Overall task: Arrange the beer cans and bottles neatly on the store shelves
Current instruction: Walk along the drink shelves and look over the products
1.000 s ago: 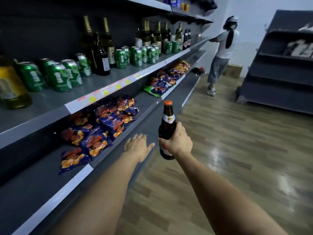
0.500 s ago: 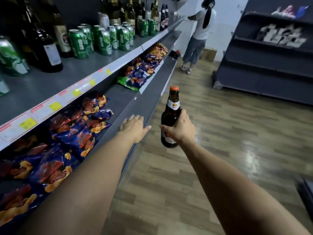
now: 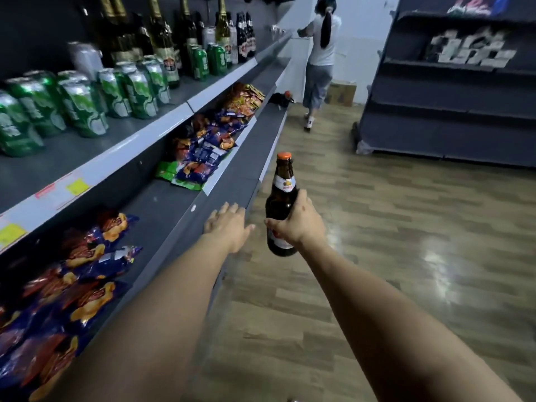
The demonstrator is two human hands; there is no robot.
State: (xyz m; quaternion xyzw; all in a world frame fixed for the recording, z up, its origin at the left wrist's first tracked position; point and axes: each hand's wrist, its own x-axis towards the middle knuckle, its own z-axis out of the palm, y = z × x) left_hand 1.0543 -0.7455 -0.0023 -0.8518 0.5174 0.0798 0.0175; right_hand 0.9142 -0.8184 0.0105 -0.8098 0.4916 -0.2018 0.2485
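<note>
My right hand [image 3: 298, 223] grips a dark brown beer bottle [image 3: 282, 195] with an orange cap and a white label, upright over the aisle floor. My left hand [image 3: 227, 227] is empty, palm down with fingers spread, just left of the bottle near the lower shelf's edge. On the upper shelf [image 3: 150, 140] at the left stand several green beer cans [image 3: 84, 103] in rows, with tall dark bottles [image 3: 162, 44] behind them and more green cans [image 3: 208, 60] farther along.
Snack bags [image 3: 87, 268] fill the lower shelf, with more bags [image 3: 206, 152] farther down. A person [image 3: 320, 53] stands at the aisle's far end by a cardboard box [image 3: 340, 92]. A dark shelving unit [image 3: 452, 91] lines the right side of the wooden floor.
The view has moved forward along the shelf, so the green cans are closer and at the left. My right hand keeps its hold on the bottle, and my left hand stays open beside it.
</note>
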